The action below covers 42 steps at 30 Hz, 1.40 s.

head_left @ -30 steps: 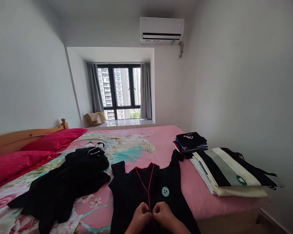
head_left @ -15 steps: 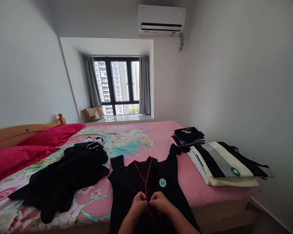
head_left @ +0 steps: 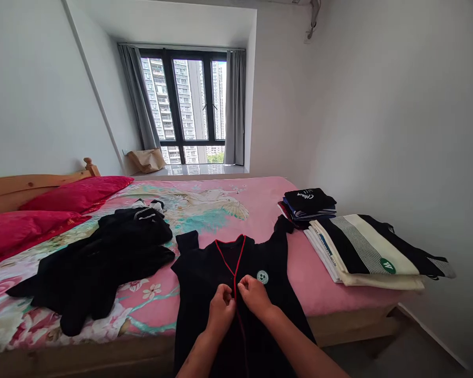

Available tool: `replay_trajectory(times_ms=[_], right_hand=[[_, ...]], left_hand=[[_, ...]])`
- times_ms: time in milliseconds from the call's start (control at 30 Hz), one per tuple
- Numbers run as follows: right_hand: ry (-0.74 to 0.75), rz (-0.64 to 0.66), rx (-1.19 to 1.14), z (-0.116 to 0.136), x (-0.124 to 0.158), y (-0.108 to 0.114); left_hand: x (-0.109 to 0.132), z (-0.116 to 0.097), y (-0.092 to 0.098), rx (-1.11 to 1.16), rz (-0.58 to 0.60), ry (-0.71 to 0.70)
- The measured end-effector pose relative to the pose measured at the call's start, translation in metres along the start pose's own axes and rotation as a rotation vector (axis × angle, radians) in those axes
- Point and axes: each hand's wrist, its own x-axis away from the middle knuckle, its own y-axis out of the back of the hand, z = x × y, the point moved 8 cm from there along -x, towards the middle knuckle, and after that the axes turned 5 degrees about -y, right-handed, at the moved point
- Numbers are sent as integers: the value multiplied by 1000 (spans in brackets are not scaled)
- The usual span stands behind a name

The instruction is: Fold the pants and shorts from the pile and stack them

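A black cardigan [head_left: 205, 283] with red trim along its V-neck and front edge lies spread on the near side of the bed, front up. It bears a round green-and-white badge [head_left: 262, 277] on the chest. My left hand [head_left: 221, 311] is closed in a pinch at the front opening, just left of the red trim. On the other side of that trim, my right hand [head_left: 255, 296] pinches the front edge below the badge. Whatever small bit of cloth or button lies between the fingertips is hidden.
Left of the cardigan is a heap of black clothes [head_left: 106, 262]. To the right stand a stack of folded dark clothes [head_left: 309, 202] and a stack of light and striped ones [head_left: 372, 252]. Red pillows [head_left: 82, 197] rest by the wooden headboard [head_left: 31, 185]. The flowered bed sheet [head_left: 256, 199] covers the bed.
Both hands have moved up the cardigan's front opening toward the neck, and a little apart. My view has tilted down, so the air conditioner has left the picture.
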Motion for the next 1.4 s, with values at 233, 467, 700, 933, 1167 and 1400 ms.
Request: replay_trajectory(times_ms=[233, 467, 700, 933, 1167, 1400], right_hand=[[-3, -32, 103, 8, -30, -12], [-91, 7, 179, -11, -46, -24], [-170, 34, -103, -31, -49, -26], [-186, 127, -470, -43, -43, -28], [-158, 134, -569, -44, -41, -32], [-159, 192, -507, -44, -46, -36]], left_hand=[[-50, -2, 8, -149, 51, -75], [-66, 16, -9, -223, 192, -11], [-65, 16, -9, -199, 208, -33], [-71, 11, -22, -39, 149, -9], [-65, 20, -24, 144, 132, 3], [-66, 27, -26, 241, 160, 15]])
